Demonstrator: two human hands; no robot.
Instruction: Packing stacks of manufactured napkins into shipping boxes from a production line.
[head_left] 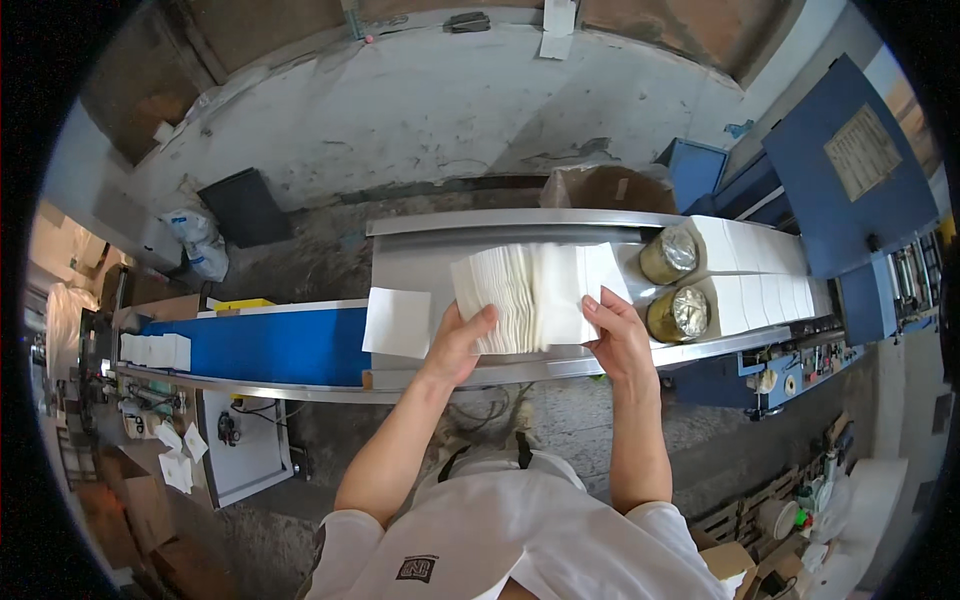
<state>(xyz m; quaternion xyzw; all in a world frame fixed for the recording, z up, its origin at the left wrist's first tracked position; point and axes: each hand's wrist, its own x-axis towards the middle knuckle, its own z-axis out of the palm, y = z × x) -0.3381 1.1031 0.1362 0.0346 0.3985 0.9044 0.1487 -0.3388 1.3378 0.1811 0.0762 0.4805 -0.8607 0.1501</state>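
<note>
A thick stack of white folded paper napkins (497, 297) stretches between my two hands above the metal table. My left hand (462, 345) grips its left end from the near side, thumb on top. At the other end my right hand (620, 335) is closed on the stack, with the thumb pressed over the top. The napkins are fanned and show their edges on the left; the middle and right part look smooth and slightly blurred. A flat white sheet (398, 322) lies to the left of my left hand. Fingers under the stack are hidden.
Two cylindrical weights or jars with shiny tops, a far one (669, 255) and a near one (679, 314), stand against rows of white napkins (755, 275). A blue conveyor belt (270, 345) runs left. The metal table (415, 250) has a raised far rail. A blue machine door (850, 165) stands at right.
</note>
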